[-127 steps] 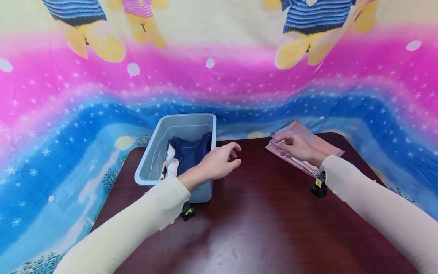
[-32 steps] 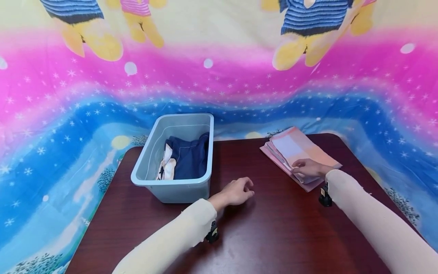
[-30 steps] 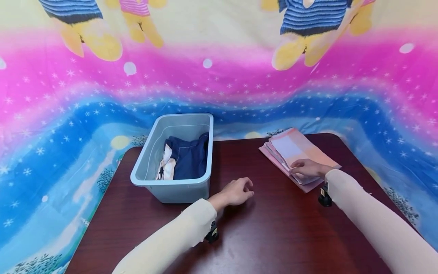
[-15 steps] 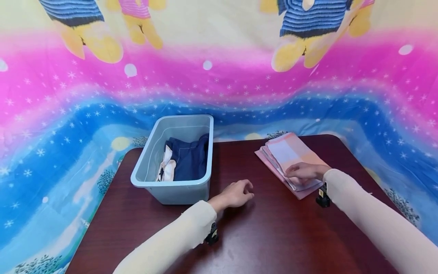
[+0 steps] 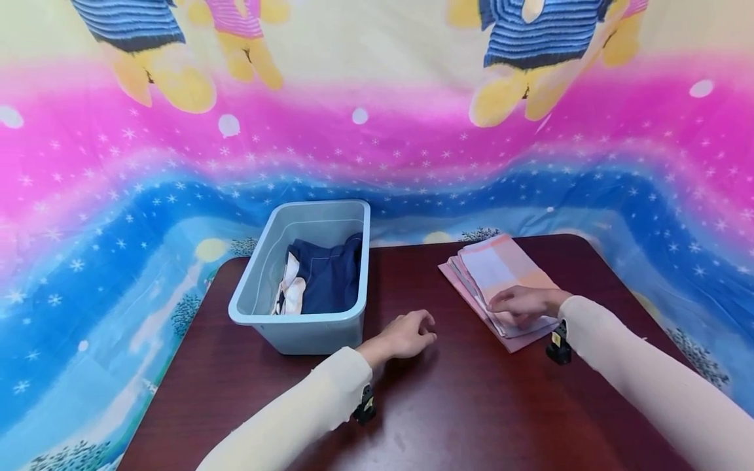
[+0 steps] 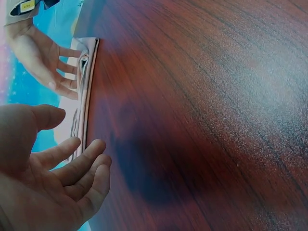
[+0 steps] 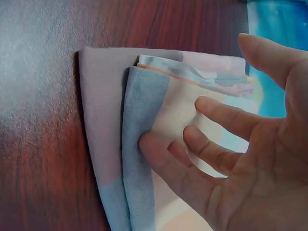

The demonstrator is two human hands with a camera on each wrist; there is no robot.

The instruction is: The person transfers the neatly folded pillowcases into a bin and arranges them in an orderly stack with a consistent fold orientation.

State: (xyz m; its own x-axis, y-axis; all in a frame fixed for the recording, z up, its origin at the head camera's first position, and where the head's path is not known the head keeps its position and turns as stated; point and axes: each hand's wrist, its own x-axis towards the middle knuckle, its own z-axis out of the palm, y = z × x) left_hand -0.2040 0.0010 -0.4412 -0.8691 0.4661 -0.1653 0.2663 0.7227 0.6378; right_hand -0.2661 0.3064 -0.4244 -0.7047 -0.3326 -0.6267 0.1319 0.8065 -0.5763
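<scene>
A folded cloth point(image 5: 489, 268) in pink, white and peach checks lies in several layers on the right part of the table. My right hand point(image 5: 521, 304) is over its near end, fingers loosely bent and fingertips on the top layer. The right wrist view shows these fingers point(image 7: 173, 168) spread on the folded cloth point(image 7: 101, 115), its grey-blue and mauve edges stepped. My left hand point(image 5: 406, 333) is low over the middle of the table, holding nothing. In the left wrist view its fingers point(image 6: 79, 168) are loosely curled, with the cloth's stacked edge beyond them.
A grey-blue plastic bin point(image 5: 300, 319) stands at the back left. Inside it lie dark navy fabric point(image 5: 330, 275) and a pale patterned fabric piece point(image 5: 292, 294). A printed curtain point(image 5: 353, 157) hangs behind the brown table point(image 5: 471, 412).
The folded cloth has slid a little toward me and to the left, my right hand moving with it. My left hand came away from the bin earlier and has since stayed still.
</scene>
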